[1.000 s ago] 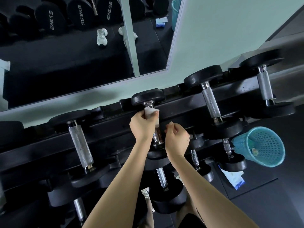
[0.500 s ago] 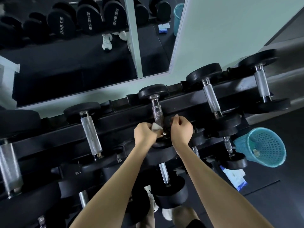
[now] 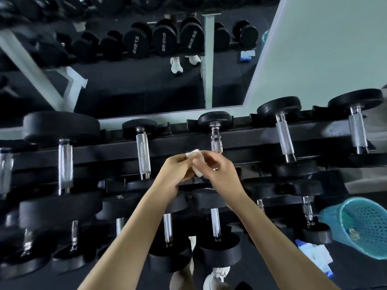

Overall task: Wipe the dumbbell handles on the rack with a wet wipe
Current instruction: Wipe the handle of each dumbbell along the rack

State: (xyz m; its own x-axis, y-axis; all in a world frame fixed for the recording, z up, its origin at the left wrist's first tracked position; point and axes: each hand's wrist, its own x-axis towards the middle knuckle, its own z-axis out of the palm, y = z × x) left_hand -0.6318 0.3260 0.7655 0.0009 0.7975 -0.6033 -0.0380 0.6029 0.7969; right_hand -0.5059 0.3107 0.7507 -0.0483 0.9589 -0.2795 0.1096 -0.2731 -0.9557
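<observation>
A black dumbbell rack spans the view, with dumbbells lying across its tiers. Both my hands meet in front of the top tier, off the handles. The white wet wipe is pinched between my left hand and my right hand. Just above my hands is the chrome handle of the middle dumbbell, uncovered. Another knurled handle lies to the left and one more to the right.
A mirror behind the rack reflects more dumbbells and white shoes. A teal mesh basket stands on the floor at the right, a wipes packet next to it. Lower tiers hold smaller dumbbells. My shoe shows below.
My left hand slid down the middle handle and came off it. Both hands now hold the wipe together in front of the rack. The view has shifted left.
</observation>
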